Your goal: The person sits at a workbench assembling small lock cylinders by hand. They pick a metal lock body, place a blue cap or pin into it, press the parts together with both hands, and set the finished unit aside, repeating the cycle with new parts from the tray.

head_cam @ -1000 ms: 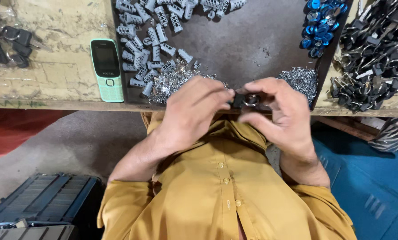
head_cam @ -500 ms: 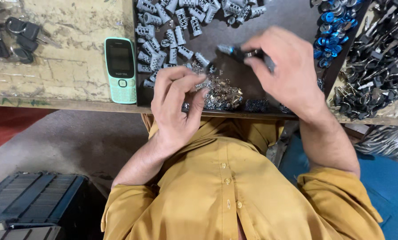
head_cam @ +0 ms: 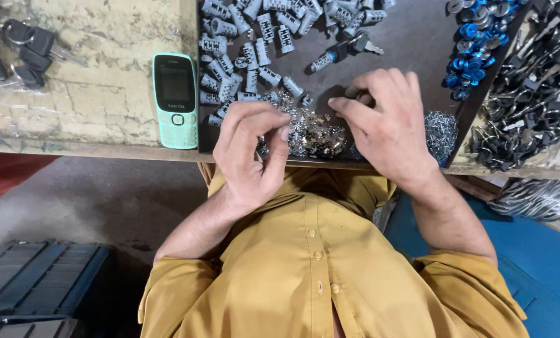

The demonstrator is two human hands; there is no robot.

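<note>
We look down on our 2 hands at the near edge of a dark tray on the workbench. Our left hand hangs over the tray's edge, fingers curled inward with the tips bunched near the thumb, just above a pile of small shiny metal bits; whether anything is pinched there we cannot tell. Our right hand lies palm down on the tray, fingers slightly spread, the forefinger reaching left so its tip touches the pile. It clamps nothing that we can see.

The pile sits between the hands, against the tray's near rim. Beyond it, grey lock cylinders are scattered over the tray's far left part. 1 cylinder with a key in it lies apart, just above the right hand. Right of that hand sits a heap of thin wire springs.

A mint-green phone lies on the bench just left of the tray. Black-headed keys rest at the far left. At the upper right are blue rings, and beyond them a mass of dark keys. We wear a mustard shirt.
</note>
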